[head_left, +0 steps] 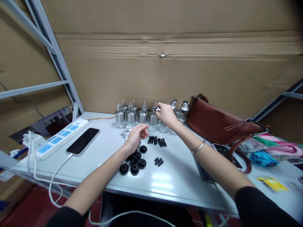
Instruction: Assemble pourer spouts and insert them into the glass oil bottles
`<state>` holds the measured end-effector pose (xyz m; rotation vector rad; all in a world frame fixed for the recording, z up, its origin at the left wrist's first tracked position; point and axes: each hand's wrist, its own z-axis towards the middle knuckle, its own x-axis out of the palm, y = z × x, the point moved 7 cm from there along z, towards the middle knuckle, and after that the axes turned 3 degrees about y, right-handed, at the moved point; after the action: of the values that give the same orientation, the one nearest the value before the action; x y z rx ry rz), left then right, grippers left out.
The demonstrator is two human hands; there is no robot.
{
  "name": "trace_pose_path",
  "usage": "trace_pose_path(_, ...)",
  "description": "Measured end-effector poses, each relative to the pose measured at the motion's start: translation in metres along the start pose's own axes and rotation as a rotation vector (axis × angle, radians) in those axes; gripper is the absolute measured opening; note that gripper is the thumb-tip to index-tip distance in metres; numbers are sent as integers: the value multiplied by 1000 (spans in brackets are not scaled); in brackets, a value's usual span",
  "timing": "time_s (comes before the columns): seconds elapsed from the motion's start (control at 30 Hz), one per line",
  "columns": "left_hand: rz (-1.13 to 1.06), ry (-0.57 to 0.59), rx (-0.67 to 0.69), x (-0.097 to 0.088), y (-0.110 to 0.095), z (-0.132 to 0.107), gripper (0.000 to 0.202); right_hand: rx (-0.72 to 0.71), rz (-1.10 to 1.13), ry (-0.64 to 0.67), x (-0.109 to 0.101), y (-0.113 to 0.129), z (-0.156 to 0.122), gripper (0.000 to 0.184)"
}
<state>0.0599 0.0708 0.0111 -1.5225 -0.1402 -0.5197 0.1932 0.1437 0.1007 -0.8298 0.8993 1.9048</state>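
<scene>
My right hand [165,113] is closed on a small black-and-white pourer spout [158,109], holding it above the front row of glass bottles [143,116] with metal bands. Nearer to me, my left hand [137,135] is half curled, its fingers loosely bent, and nothing shows in it. White plastic parts [125,132] lie partly hidden behind that hand. Beside and below it are several round black stoppers [134,169]. Short black tubes [162,142] and a cluster of tiny black caps [158,161] rest to its right. Two bottles at the right carry pourer tops [185,106].
At left on the table [106,142] are a power strip [62,138] and a phone [83,141] on a white cable. A brown leather bag [220,118] stands at right, with another device under my right forearm and a yellow packet [272,183]. Cardboard [177,72] walls the back.
</scene>
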Motion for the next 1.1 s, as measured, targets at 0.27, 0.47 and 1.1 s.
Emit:
trace_pose_path(0.27, 35, 44, -24, 3, 1, -1, 25, -13, 41, -94, 7, -3, 4, 11)
trace_pose_path(0.47, 156, 26, -34, 2, 2, 0, 32, -44, 80, -187, -15, 3, 2, 12)
trace_pose_path(1.1, 409, 106, 87, 18, -14, -12, 42, -37, 855, 173, -43, 54, -15, 26)
